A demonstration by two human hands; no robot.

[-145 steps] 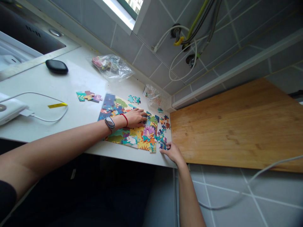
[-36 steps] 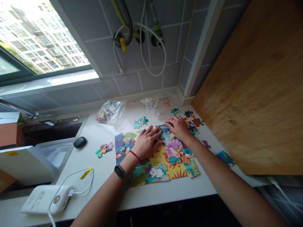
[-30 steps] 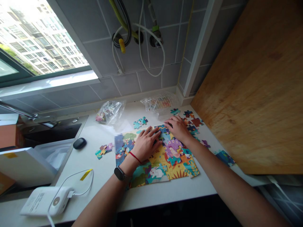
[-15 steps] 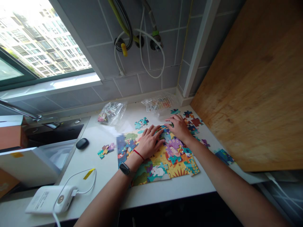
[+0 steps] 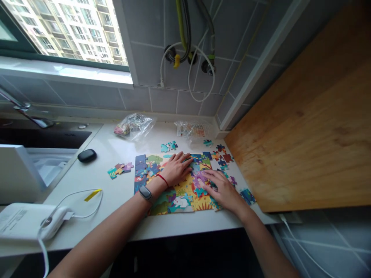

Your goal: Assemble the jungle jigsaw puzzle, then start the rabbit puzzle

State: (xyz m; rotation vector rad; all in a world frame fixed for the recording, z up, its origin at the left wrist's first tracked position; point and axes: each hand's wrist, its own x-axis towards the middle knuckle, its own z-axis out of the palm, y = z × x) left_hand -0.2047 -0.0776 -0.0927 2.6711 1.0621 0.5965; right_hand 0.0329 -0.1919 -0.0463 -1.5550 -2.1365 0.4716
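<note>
A colourful, partly assembled jigsaw puzzle (image 5: 176, 193) lies on the white countertop (image 5: 95, 181), showing a rabbit and a purple peacock-like figure. My left hand (image 5: 176, 169), with a red string bracelet and a black wristwatch, rests flat on the puzzle's upper middle. My right hand (image 5: 222, 189) lies on its right side, over the purple area, fingers spread. Neither hand visibly holds a piece. Loose joined pieces (image 5: 119, 170) sit left of the puzzle, and a small joined group (image 5: 169, 146) lies above it. Scattered pieces (image 5: 222, 158) lie to its right.
Clear plastic bags (image 5: 133, 125) of pieces lie against the tiled wall. A black oval case (image 5: 87, 156) and a white corded device (image 5: 26, 222) are on the left. A sink (image 5: 49, 162) is beyond them, and a wooden board (image 5: 301, 127) is on the right.
My right hand has slid from the puzzle's top edge down onto its right side. My left hand stays nearly in place. The view has turned, shifting the scene left and rotating it slightly.
</note>
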